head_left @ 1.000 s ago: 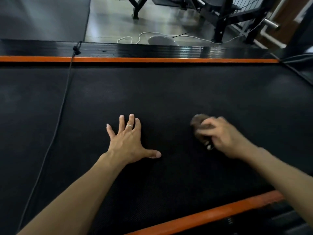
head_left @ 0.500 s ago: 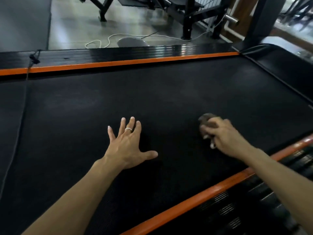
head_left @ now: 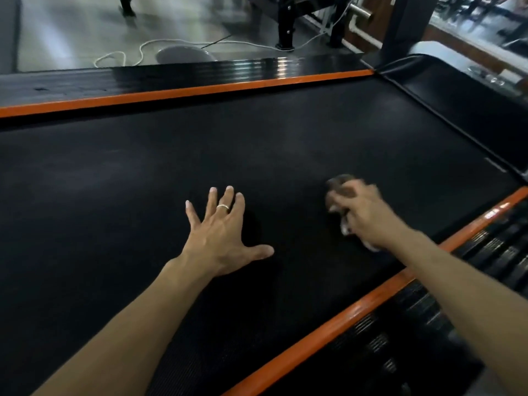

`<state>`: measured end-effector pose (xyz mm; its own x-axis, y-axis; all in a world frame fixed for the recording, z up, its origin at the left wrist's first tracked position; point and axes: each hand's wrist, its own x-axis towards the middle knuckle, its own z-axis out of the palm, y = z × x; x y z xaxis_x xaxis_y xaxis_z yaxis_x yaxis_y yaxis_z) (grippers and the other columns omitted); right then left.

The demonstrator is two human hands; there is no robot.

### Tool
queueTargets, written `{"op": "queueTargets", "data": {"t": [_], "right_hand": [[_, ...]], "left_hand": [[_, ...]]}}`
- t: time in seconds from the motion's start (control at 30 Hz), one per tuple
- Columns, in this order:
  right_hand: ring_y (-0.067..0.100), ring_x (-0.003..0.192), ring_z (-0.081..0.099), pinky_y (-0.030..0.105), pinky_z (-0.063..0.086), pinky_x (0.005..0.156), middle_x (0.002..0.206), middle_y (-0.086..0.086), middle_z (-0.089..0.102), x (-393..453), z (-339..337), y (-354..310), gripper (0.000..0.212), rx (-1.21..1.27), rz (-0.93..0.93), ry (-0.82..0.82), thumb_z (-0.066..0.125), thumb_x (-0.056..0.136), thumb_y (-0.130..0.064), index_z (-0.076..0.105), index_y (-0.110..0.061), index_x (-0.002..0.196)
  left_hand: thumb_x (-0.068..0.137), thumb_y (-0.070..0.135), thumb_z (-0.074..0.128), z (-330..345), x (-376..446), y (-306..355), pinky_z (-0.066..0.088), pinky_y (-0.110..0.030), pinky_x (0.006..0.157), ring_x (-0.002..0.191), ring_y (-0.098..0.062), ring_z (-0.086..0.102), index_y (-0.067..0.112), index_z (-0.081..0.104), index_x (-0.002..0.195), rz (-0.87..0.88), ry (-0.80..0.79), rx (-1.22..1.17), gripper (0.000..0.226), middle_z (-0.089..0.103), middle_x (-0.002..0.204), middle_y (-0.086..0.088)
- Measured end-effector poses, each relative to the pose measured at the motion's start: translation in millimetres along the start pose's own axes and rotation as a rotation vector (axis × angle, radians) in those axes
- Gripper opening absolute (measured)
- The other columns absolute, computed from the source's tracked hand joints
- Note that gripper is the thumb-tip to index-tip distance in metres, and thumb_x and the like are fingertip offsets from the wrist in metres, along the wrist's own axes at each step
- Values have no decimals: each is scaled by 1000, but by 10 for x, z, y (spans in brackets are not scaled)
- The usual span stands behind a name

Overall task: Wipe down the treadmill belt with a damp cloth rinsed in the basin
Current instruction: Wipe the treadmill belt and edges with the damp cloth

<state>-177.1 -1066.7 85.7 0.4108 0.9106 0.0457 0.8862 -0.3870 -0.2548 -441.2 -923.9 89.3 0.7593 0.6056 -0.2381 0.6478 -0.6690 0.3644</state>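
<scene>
The black treadmill belt [head_left: 257, 144] fills most of the head view, edged by orange strips. My left hand [head_left: 221, 232] lies flat on the belt near its middle, fingers spread, a ring on one finger. To its right, my right hand [head_left: 363, 214] grips a bunched brownish cloth [head_left: 337, 185] and presses it against the belt; the hand is blurred with motion. Most of the cloth is hidden under the fingers. A pale round basin [head_left: 184, 54] sits on the floor beyond the far side rail.
The far orange strip [head_left: 183, 94] and ribbed black side rail run behind the belt; the near orange strip [head_left: 368, 304] slants at the lower right. A white cable [head_left: 125, 54] loops on the floor by the basin. A black upright post [head_left: 405, 27] and other gym frames stand behind.
The view has swung to the right, bringing the belt's right end and the upright post into sight. My right hand has kept rubbing the cloth on the belt; my left hand stays planted.
</scene>
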Motion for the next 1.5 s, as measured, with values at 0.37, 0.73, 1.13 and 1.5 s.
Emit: {"op": "queueTargets", "data": {"t": [0.37,0.73,1.13,1.5], "right_hand": [[30,97,45,41,46,79,137,-1,45,-31,108,-125,53,-100,-513,-70,36,82,-37,61,-29,128],[29,109,40,41,39,94,137,1,45,945,487,-978,34,-3,-509,-95,53,86,-18,68,-25,115],[22,103,38,45,49,86,135,-5,41,1128,165,285,38,-95,-191,-2,44,82,-21,59,-37,114],[36,116,34,48,39,98,149,7,30,1711,34,366,48,-186,-146,-42,54,90,-14,49,-23,137]], "left_hand": [[59,87,57,143,311,421,-11,-67,111,143,-31,-30,13,-11,153,-111,45,123,138,-22,161,-9],[48,94,54,124,135,121,-7,-65,114,145,-29,-26,9,-13,153,-356,-4,56,151,-23,160,-8],[63,88,53,165,302,502,-10,-66,113,144,-24,-30,17,-9,154,-235,27,2,131,-21,161,-2],[60,86,58,251,522,607,-14,-71,108,142,-24,-34,23,-12,154,-237,-37,39,133,-25,160,3]]}}
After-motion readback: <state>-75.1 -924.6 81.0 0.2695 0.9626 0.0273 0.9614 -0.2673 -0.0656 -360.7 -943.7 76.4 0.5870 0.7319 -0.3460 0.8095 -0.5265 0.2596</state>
